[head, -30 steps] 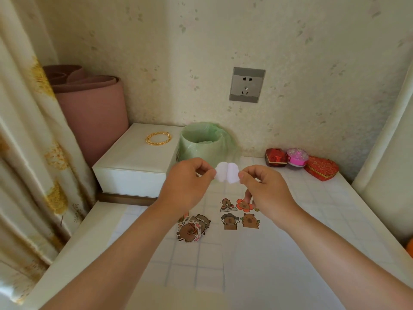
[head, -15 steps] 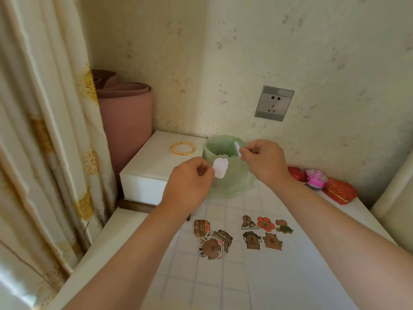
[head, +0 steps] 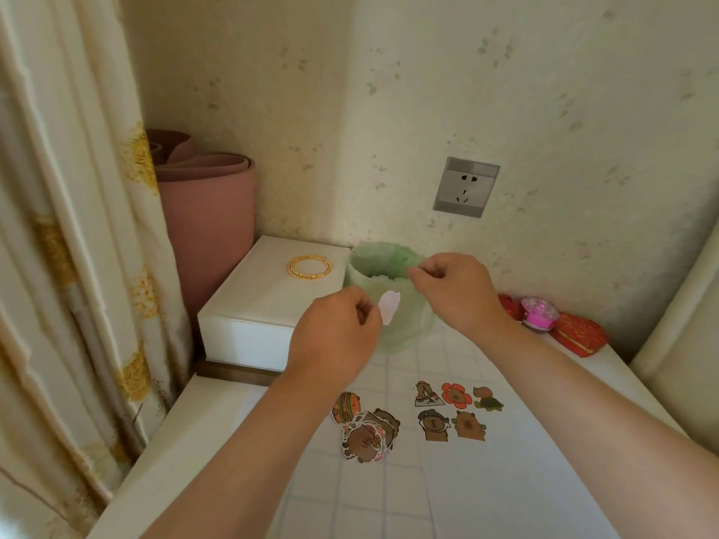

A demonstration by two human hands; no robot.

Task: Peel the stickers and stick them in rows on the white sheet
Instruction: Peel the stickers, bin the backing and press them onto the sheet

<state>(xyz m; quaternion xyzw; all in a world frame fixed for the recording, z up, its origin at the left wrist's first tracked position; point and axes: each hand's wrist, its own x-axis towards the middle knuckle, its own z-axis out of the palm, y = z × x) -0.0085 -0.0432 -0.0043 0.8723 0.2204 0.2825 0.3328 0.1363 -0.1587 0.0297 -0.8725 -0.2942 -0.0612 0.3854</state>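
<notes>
Pinched the sticker (head: 390, 311) by one edge in the left hand (head: 342, 332), in the air just in front of the bin (head: 393, 336) and well apart from the sheet (head: 544, 480). Held the right hand (head: 455, 289) over the bin's rim, thumb and forefinger closed together, other fingers curled. Read as the step between peeling and sticking: backing to go in the bin, sticker to go down to the sheet.

Called for a light grip at the very edge, with the glue side off the skin and not folded on itself. Best aimed at the gap right of the lower pair among the five stickers (head: 453, 394) on the sheet, under the turtle, to fill that row to three. Worth landing one edge first, level with the neighbours, then smoothing across with a flat finger. Worth steadying the sheet with the free hand against lifting or sliding.

Could not tell whether the right fingertips pinched a scrap or nothing. Saw only the sticker's pale face, no design. Could not see the lower layers of the pile (head: 365, 433) on the desk (head: 350, 499), left of the sheet. Could hardly trace the sheet's near and right edges against the pale desk.
</notes>
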